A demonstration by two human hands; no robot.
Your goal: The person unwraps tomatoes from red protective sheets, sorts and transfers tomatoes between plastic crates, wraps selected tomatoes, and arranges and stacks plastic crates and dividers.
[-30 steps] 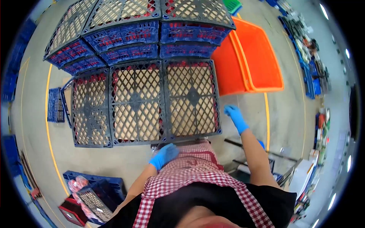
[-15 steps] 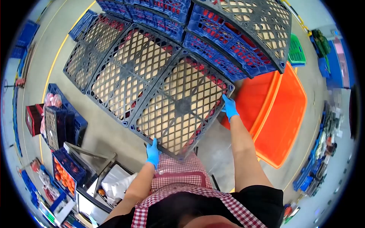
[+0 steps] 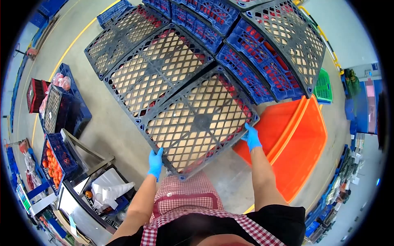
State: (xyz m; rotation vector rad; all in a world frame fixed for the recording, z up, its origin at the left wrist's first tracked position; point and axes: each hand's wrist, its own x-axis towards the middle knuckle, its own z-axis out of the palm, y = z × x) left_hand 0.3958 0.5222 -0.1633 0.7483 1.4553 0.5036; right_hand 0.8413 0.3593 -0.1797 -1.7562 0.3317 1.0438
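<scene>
A plastic crate (image 3: 201, 122) with a black lattice top lies in front of me at waist height, tilted a little. Beige sheet and some red contents show through its lattice. My left hand (image 3: 155, 163), in a blue glove, is closed on its near left edge. On the near right edge, my right hand (image 3: 252, 138), also blue-gloved, grips with the fingers partly hidden. Beside the held crate, a similar lattice-topped crate (image 3: 158, 67) sits to its left, with another crate (image 3: 123, 33) beyond it. What supports the held crate underneath is hidden.
Stacked blue crates (image 3: 262, 55) with red contents rise behind. Nested orange tubs (image 3: 301, 147) stand close by my right arm. To the left are a metal-framed cart (image 3: 88, 148), a crate of orange fruit (image 3: 52, 164) and dark crates (image 3: 57, 108). A green crate (image 3: 324, 86) stands farther back.
The held crate has turned slightly and come away from the neighbouring crate, with a dark gap now between them. Both hands have stayed on its edges. My view has shifted.
</scene>
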